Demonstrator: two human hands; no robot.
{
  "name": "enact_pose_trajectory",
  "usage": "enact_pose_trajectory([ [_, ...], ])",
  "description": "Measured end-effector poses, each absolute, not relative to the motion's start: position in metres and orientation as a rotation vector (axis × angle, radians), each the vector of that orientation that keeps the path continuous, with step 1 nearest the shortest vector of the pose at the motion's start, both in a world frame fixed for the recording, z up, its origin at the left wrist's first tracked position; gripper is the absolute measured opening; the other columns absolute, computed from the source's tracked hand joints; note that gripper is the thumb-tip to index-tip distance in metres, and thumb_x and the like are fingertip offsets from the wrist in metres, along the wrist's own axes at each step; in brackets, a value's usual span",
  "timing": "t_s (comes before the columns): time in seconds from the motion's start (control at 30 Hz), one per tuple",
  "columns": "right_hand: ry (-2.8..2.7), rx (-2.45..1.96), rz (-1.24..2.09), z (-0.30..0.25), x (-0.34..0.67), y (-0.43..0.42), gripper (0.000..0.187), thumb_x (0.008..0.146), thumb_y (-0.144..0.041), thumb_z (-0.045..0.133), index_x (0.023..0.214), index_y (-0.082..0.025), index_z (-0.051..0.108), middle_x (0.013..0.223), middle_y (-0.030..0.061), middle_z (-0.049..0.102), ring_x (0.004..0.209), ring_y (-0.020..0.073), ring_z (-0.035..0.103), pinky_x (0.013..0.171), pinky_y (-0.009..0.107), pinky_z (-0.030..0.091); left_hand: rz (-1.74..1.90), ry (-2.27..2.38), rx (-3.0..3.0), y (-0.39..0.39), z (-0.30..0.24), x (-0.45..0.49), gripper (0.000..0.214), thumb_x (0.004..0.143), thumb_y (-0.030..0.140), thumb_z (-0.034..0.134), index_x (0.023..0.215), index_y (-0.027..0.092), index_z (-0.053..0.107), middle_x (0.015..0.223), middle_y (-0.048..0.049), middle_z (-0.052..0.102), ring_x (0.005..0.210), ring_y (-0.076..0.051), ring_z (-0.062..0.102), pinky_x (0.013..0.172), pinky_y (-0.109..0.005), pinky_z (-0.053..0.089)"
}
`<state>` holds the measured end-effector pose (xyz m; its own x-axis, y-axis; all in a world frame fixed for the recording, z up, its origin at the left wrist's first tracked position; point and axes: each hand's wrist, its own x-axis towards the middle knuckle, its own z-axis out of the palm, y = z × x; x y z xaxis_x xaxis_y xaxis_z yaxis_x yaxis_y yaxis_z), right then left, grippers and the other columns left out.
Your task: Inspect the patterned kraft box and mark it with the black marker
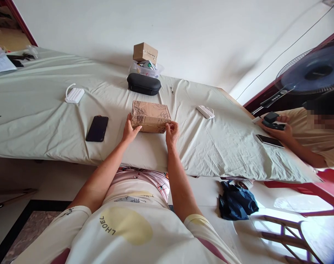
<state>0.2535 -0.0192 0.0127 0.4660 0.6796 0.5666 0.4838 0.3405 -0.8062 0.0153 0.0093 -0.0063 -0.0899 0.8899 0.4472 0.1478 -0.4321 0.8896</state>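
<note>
A brown cardboard box (153, 114) with dark line drawings lies on the cloth-covered table in front of me. My left hand (130, 131) grips its left end, with the thumb along the near side and the fingers at the left edge. At the near right corner is my right hand (171, 132), its fingers closed in a pinch against the box. Whether a flap or a strip of tape lies between those fingertips is too small to tell. The box looks closed.
Beyond the box sit a black zip case (144, 84) and a plastic tub (147, 68) with a small carton (145, 52) on top. A phone (97, 128) and white power bank (74, 95) lie left, another white device (205, 112) right. A co-worker (309, 135) holds a dark object.
</note>
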Motion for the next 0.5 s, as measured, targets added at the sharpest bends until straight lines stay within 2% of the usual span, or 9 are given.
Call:
enact_pose_trajectory([
  [0.07,-1.198,-1.343,0.18,0.006,0.249,-0.016,0.048,0.087,-0.06,0.069,0.116,-0.022,0.062,0.087,-0.0008,0.064,0.079,0.0164,0.063,0.08,0.032,0.055,1.62,1.23,1.582,0.009,-0.009,0.017,0.11,0.074,0.052,0.088,0.162,0.02,0.03,0.167,-0.0243,0.037,0.158,-0.038,0.035,0.131,-0.055,0.027],
  [0.13,-1.222,-1.387,0.165,0.0,0.244,-0.013,0.068,0.08,-0.063,0.077,0.129,-0.02,0.057,0.099,0.0044,0.067,0.089,0.0204,0.065,0.088,0.038,0.056,1.655,1.304,1.584,0.008,-0.01,0.018,0.115,0.073,0.051,0.089,0.164,0.019,0.026,0.168,-0.0258,0.035,0.159,-0.04,0.034,0.131,-0.055,0.026],
  [0.23,-1.241,-1.478,0.121,-0.003,0.233,-0.015,0.092,0.074,-0.067,0.082,0.143,-0.017,0.048,0.119,0.0167,0.068,0.111,0.0304,0.065,0.098,0.049,0.054,1.678,1.417,1.592,0.005,-0.01,0.021,0.123,0.068,0.053,0.093,0.163,0.016,0.025,0.164,-0.03,0.04,0.155,-0.044,0.038,0.128,-0.058,0.029],
  [0.33,-1.302,-1.691,0.144,0.006,0.223,-0.025,0.103,0.077,-0.063,0.082,0.154,-0.01,0.037,0.135,0.0269,0.061,0.132,0.0398,0.056,0.108,0.055,0.046,1.56,1.617,1.663,-0.003,-0.004,0.024,0.128,0.063,0.049,0.097,0.162,0.009,0.026,0.156,-0.0351,0.047,0.151,-0.049,0.041,0.124,-0.061,0.033],
  [0.4,-1.363,-1.855,0.189,0.016,0.216,-0.033,0.111,0.078,-0.054,0.085,0.16,-0.008,0.027,0.141,0.0293,0.057,0.139,0.0428,0.05,0.113,0.056,0.04,1.403,1.768,1.731,-0.009,0.002,0.026,0.128,0.065,0.041,0.097,0.162,0.006,0.023,0.153,-0.0361,0.049,0.15,-0.049,0.043,0.122,-0.059,0.035],
  [0.5,-1.401,-1.975,0.214,0.027,0.208,-0.041,0.12,0.077,-0.044,0.088,0.165,-0.009,0.015,0.144,0.0277,0.056,0.14,0.0425,0.048,0.116,0.055,0.037,1.264,1.867,1.789,-0.015,0.011,0.028,0.128,0.07,0.032,0.095,0.164,0.005,0.014,0.155,-0.036,0.047,0.151,-0.046,0.043,0.121,-0.055,0.038],
])
